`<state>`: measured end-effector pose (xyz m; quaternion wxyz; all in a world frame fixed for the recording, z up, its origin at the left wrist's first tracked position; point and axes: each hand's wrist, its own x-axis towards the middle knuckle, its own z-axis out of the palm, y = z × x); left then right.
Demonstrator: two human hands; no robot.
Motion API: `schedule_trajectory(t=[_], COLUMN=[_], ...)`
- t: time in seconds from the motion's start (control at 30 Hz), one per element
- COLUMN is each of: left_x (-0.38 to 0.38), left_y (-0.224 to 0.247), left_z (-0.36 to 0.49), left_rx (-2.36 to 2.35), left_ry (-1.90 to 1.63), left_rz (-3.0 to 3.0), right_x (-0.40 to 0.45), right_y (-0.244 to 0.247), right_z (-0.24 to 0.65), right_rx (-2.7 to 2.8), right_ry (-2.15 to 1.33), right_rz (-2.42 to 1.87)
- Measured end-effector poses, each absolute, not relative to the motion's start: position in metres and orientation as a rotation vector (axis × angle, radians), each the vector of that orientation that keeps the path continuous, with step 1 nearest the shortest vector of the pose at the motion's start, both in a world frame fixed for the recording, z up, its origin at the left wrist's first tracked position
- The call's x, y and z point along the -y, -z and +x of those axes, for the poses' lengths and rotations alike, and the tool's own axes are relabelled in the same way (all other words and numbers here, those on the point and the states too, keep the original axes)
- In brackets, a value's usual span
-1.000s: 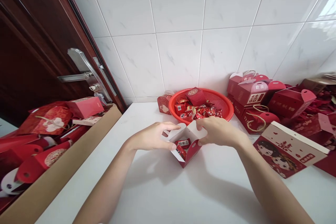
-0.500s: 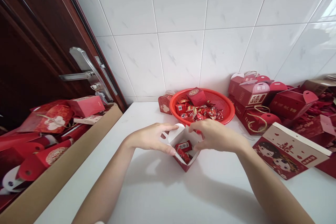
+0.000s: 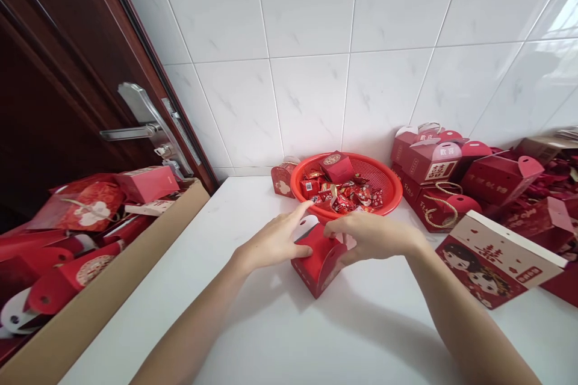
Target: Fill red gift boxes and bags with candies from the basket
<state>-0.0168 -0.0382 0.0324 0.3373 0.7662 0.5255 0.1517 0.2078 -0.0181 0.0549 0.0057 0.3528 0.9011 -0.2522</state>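
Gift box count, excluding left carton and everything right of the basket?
3: red gift box between left hand and right hand, round-emblem box in red plastic basket, flower-print box left of basket. Candies may hide more.

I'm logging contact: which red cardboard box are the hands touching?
The red cardboard box in front of the red plastic basket, under the left thumb; no hand touches other boxes.

I see open white tabletop (image 3: pixel 316 343) near side of folded red gift box (image 3: pixel 320 257), between forearms (image 3: pixel 208 313); another free lane left, up to cardboard carton (image 3: pixel 112 284). Far side blocked: red plastic basket (image 3: pixel 397 190), tiled wall (image 3: pixel 311 105) behind. Right side tight: couple-print gift box (image 3: pixel 492 264), piled gift boxes (image 3: pixel 431 162).
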Motion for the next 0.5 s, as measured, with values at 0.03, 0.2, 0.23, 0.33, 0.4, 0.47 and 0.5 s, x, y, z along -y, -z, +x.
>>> schedule_trajectory(t=[0.03,0.2,0.23,0.33,0.4,0.47,0.5], left_x=[0.039,0.037,0.037,0.04,0.042,0.046,0.047], left_y=[-0.032,-0.033,-0.033,-0.033,-0.033,-0.033,-0.033], left_z=[-0.016,-0.016,-0.016,-0.015,-0.013,-0.01,-0.009], left_rx=[-1.39,-1.359,-1.337,-1.309,-1.326,-1.349,-1.356], left_ry=[-0.394,-0.305,-0.284,-0.199,-0.137,-0.092,-0.081], left_rz=[1.99,2.133,2.171,2.207,2.197,2.192,2.191], right_x=[0.018,0.017,0.017,0.019,0.024,0.034,0.039], right_y=[-0.053,-0.04,-0.038,-0.036,-0.039,-0.041,-0.042], right_z=[0.205,0.191,0.189,0.188,0.186,0.182,0.18], right_rx=[-2.814,-2.751,-2.734,-2.694,-2.67,-2.663,-2.66], right_ry=[0.725,0.417,0.389,0.32,0.291,0.277,0.268], right_rz=[1.14,1.313,1.333,1.375,1.401,1.411,1.414])
